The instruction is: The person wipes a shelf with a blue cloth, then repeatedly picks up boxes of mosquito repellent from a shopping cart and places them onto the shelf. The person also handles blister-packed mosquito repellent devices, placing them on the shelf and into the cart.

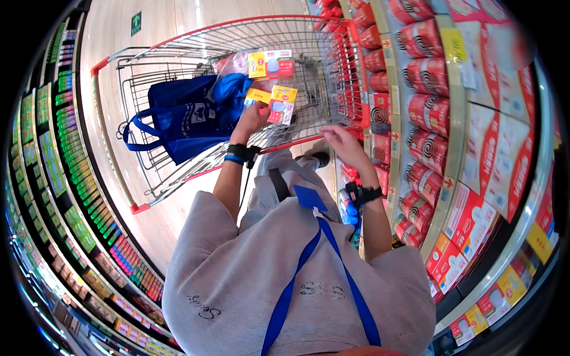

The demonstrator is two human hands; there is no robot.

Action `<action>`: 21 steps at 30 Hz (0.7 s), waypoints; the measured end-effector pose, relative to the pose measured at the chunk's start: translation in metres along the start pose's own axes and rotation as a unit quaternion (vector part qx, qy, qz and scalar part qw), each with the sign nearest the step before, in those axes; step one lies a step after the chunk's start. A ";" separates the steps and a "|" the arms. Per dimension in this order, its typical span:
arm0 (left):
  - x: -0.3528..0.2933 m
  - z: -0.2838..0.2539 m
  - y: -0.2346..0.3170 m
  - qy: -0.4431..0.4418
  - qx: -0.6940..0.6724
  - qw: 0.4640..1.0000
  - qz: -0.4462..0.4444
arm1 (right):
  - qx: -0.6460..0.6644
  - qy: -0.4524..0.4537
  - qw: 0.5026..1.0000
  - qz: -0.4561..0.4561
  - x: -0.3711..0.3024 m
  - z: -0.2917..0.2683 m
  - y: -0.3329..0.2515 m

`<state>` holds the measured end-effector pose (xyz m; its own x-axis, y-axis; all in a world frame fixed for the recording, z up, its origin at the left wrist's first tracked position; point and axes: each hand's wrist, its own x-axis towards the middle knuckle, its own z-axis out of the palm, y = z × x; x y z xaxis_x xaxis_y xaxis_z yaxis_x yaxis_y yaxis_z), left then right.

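Note:
My left hand (254, 117) reaches over the near rim of a shopping cart (237, 26). Its fingers are closed at the left edge of a small red, white and yellow box (282, 104). Just behind those fingers lies a yellow and blue packet (259, 95), partly covered. Farther back in the cart is a similar yellow, white and red box (271, 63). To the left of my hand a dark blue shopping bag (190, 115) slumps in the basket. My right hand (347, 145) is empty beside the cart's near right corner, its fingers loosely extended.
On the right, a shelf holds red packs of coils (424, 77) and white-and-red cartons (478, 148). Another long shelf of small colourful packages (89, 190) curves along the left. The cart's red-capped handle (116, 136) is at its left end. Pale wood-look floor (107, 29) shows around it.

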<state>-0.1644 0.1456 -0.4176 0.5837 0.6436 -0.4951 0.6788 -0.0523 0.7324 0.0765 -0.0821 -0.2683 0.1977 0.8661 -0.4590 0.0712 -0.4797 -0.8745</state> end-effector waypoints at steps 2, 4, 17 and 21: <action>0.028 -0.010 -0.031 0.013 0.039 0.999 0.031 | -0.074 -0.040 0.996 -0.007 0.053 0.013 -0.003; 0.060 -0.007 -0.068 -0.040 0.060 0.996 -0.046 | -0.109 -0.082 0.989 0.051 0.107 0.023 0.007; 0.105 0.030 -0.151 -0.044 0.062 0.983 -0.169 | -0.107 0.125 0.966 0.199 0.287 0.113 0.218; 0.083 0.025 -0.164 -0.029 0.023 0.984 -0.172 | -0.115 0.060 0.969 0.208 0.280 0.125 0.213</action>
<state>-0.2163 0.1887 -0.5910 0.3388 0.5848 -0.7370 0.8593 0.1267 0.4956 0.0248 0.0763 -0.6026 0.3681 0.5743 -0.7313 0.1741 -0.8151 -0.5525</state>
